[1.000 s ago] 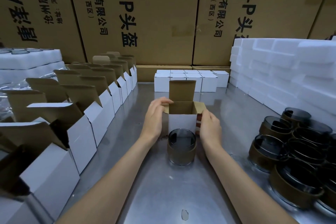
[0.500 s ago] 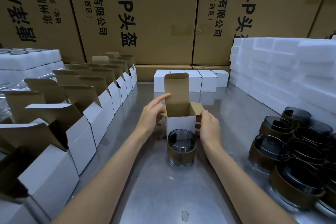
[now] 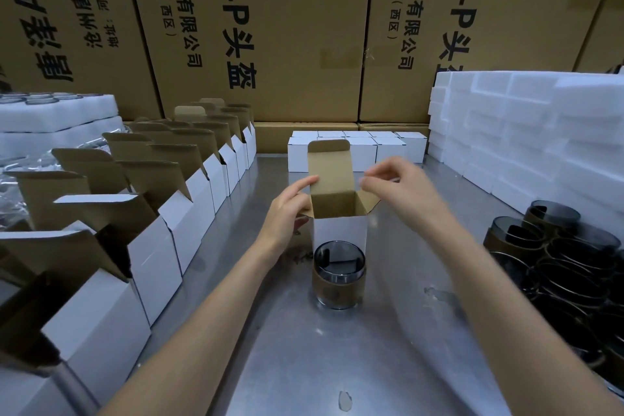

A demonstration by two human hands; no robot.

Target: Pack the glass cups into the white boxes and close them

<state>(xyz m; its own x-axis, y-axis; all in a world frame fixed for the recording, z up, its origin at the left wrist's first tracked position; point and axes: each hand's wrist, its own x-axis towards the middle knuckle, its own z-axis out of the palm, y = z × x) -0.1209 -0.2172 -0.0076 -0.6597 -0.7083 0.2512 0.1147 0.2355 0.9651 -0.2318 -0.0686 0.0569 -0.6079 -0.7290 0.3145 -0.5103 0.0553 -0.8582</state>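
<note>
Metal worktable, scuffed, seen from above and behind the hands. Centre: one white box standing upright, top open, brown inside, its lid flap raised at the far side and its side flaps spread outward. Left hand rests against the left side of this box, its fingers extended up to the lower left edge of the lid flap, not curled round anything that can be seen. Right hand is raised above and to the right of the open top, fingers loosely bent with tips near the thumb; it holds nothing and its touch on the box cannot be confirmed. Just in front of the box, on the table: one glass cup, upright, smoky glass with a brown band round its middle, outside the box and untouched by either hand. Right edge of the table: a cluster of similar glass cups, packed close together. Left side: a row of open white boxes with lid flaps raised, running from near to far. Far end of the table: a block of closed white boxes set side by side. Right rear: stacked white foam blocks. Left rear: white foam trays. Behind everything: large brown cartons printed with dark lettering.
</note>
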